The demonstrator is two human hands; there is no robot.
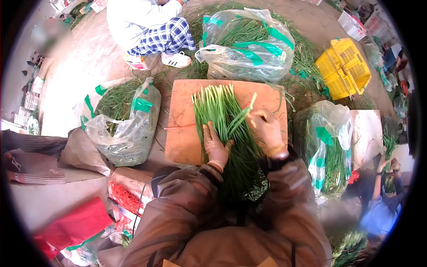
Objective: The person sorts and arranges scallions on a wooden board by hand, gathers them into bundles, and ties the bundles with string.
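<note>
A large bunch of green garlic chives lies on an orange-brown board, pale cut ends away from me, leaves hanging toward my lap. My left hand, in a thin glove, rests on the left side of the bunch with fingers stretched out and thumb apart. At the bunch's right, my right hand is closed with fingers curled. A few chive stalks stick out at an angle beside its fingers, apart from the others. A thin red tie runs out from under the bunch on the left.
Clear plastic bags of greens stand around the board: one left, one behind, one right. A yellow crate is at far right. Another person sits at the back left. Red strings lie at lower left.
</note>
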